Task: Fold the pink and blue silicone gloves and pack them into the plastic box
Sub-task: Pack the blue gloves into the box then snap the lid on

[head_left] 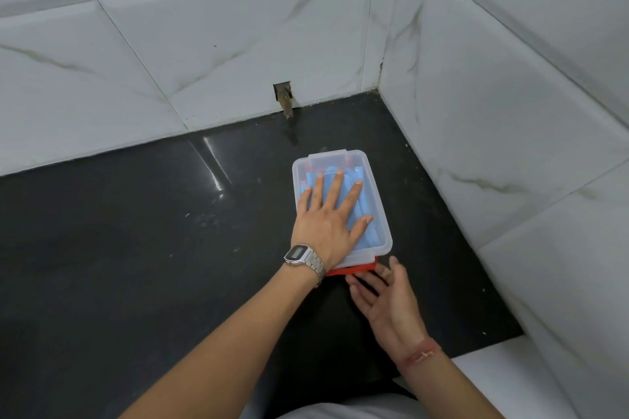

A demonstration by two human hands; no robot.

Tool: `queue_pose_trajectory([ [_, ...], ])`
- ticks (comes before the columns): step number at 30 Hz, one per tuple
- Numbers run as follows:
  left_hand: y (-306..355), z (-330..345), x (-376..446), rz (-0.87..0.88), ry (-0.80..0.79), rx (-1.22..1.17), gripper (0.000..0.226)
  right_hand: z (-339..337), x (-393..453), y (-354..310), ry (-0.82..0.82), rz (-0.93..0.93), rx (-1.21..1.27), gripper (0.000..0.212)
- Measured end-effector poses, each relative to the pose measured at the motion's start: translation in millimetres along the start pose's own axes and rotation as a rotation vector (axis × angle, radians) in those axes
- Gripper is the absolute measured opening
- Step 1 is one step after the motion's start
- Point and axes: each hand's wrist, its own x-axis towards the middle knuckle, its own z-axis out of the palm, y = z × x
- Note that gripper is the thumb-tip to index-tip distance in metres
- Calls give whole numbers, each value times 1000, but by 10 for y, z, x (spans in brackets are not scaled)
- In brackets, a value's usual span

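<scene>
box (381, 214) far right on dark surface (136, 248), near wall corner, open room left | blue glove (366, 211) under lid | left hand (326, 218) flat, released | right hand (386, 296) open at near red latch (354, 269)

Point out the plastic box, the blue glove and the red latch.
plastic box (381, 211), head view, right rim.
blue glove (369, 231), head view, part beside the thumb.
red latch (350, 269), head view, near-end clip.

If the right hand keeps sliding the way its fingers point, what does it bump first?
Probably the red clip at the near end of the plastic box. The right hand has open fingers aimed at it, tips almost touching, though depth is hard to judge.
</scene>
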Motion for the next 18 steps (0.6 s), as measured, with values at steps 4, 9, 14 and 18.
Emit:
queue_pose_trajectory([
  [4,-86,-64,-81,121,68,-174,46,-53,-125,64,-38,38,105,34],
  [9,-238,-212,-363,281,-32,-473,34,-37,-227,58,-166,13,82,22],
  [14,-125,-233,-776,301,125,-194,49,-2,-291,66,-260,-77,-24,21],
  [18,-56,-261,-795,266,191,-113,37,23,-324,74,-259,-101,-98,24],
])
